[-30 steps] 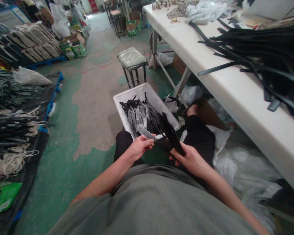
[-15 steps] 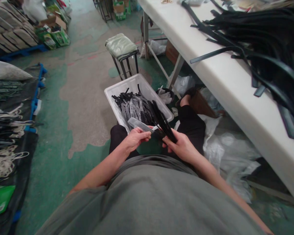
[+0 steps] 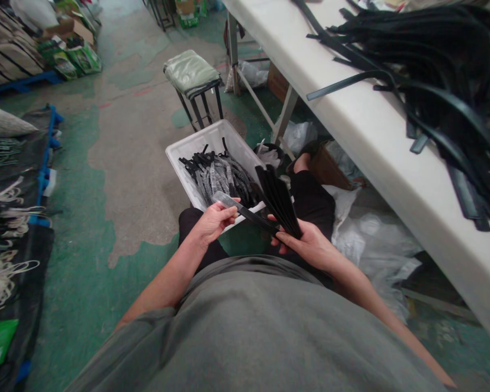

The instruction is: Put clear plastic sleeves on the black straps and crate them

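Seemingly for steadiness, left hand (image 3: 216, 220) pinches a clear-ended black strip (image 3: 255, 219) in its fingers while right hand (image 3: 311, 241) clasps the other end plus a fanned bundle (image 3: 277, 198), beside a white bin (image 3: 239, 146) set close, probably for easy reach.

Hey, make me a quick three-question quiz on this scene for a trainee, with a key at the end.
1. What does the left hand pinch?

2. Which hand grips the bundle of black straps?
A. The left hand
B. The right hand
C. Neither

3. True or false: the covered stool stands beyond the white bin, as seen from the person.

Key:
1. A dark strip, near its pale end.
2. B.
3. True.
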A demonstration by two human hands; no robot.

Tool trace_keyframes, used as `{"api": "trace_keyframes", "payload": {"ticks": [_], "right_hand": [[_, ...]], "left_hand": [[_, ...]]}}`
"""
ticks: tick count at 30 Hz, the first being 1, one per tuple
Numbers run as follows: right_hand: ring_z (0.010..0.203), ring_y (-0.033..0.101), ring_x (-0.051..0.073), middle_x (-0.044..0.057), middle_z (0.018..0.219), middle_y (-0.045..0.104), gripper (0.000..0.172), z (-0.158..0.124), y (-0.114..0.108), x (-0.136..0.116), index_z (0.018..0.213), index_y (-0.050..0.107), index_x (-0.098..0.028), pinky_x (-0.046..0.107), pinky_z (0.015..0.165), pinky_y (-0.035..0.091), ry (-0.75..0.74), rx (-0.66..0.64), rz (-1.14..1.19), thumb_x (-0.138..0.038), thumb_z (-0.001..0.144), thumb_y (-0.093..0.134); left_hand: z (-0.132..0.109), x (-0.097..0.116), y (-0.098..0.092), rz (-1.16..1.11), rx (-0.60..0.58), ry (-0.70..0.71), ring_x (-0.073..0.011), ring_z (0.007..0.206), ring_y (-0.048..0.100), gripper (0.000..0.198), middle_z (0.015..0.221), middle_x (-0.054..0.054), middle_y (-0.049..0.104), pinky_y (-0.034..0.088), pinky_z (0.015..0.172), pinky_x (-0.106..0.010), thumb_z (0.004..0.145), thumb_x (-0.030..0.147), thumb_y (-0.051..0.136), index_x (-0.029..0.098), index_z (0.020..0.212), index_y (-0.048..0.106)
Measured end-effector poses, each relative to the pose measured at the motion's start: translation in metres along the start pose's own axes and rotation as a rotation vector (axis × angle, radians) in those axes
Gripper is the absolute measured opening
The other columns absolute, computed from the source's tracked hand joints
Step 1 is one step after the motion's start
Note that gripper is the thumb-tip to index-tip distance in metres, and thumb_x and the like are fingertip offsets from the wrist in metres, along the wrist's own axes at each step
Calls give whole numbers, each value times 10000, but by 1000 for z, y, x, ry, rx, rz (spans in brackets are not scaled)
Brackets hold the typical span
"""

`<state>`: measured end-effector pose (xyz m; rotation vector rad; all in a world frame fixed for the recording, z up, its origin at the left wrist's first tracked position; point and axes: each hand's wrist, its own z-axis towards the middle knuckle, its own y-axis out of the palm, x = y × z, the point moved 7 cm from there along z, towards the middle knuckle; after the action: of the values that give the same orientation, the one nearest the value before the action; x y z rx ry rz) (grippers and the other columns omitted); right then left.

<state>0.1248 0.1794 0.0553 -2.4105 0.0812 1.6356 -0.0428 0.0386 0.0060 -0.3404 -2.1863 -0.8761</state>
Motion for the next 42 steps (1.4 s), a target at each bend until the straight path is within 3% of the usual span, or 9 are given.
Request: {"api": "trace_keyframes", "payload": {"ticks": [5,12,19,22,28,31,34,37,42], "right_hand": [[504,560,100,8,701,642,447,-10,-10,-5,1242,582,-137,229,500,481,5,57,-37,-400,882,572],[433,493,70,-28,654,599,477,21,10,-24,1294,566,-170,191,419,421,-119,147,-11,-397,875,559],[391,417,70,-42,540,537,439,37,14,-18,1118,672,-129,194,367,351,-75,129,112,-421,796,612],[380,409,73,-36,525,532,424,23,1,-6,1051,692,-122,203,370,333,-5,184,52,-446,786,624],[388,418,101,-30,519,516,485,-11,-17,38,1024,700,-151,236,384,335,181,234,-19,-536,738,632],[386,427,122,-17,525,530,518,-18,-21,59,1019,707,-164,260,383,335,241,226,-70,-574,714,619],[397,455,142,-13,519,553,507,-13,-20,66,1033,685,-172,270,392,348,227,232,-124,-563,720,609],[392,456,124,-17,529,579,374,-3,-11,53,900,628,-186,249,397,348,181,214,-84,-528,752,601],[386,427,72,-12,565,601,321,16,-3,-1,755,532,-173,212,400,323,7,210,132,-477,762,636]], "left_hand": [[-2,-1,5,10,-10,-9,-41,501,484,408,632,26,588,412,489,-157,606,183,825,131,990,698],[-10,-21,50,124,-180,-38,-61,540,528,498,686,2,644,417,536,-184,604,252,829,127,1063,684],[-17,-17,72,191,-401,3,-186,791,667,633,894,-74,721,501,756,-295,591,155,820,143,1190,616],[-6,-4,49,-85,-269,5,-220,952,672,620,1074,-94,707,510,854,-335,624,175,798,175,1207,587],[34,69,-52,-543,218,230,-180,853,684,333,894,-124,712,544,784,-309,931,359,477,80,1035,625],[38,112,-94,-535,432,401,-110,702,659,235,791,-53,692,523,698,-231,946,274,469,122,1053,613],[30,133,-103,-325,495,590,-76,663,635,241,826,-4,690,488,663,-189,888,241,582,213,1127,592],[25,114,-77,5,379,658,-90,674,631,331,862,-14,693,477,665,-201,839,317,650,221,1151,597],[17,25,-27,449,128,435,-122,701,625,327,867,-44,694,470,713,-236,822,372,652,169,1079,660]]}}
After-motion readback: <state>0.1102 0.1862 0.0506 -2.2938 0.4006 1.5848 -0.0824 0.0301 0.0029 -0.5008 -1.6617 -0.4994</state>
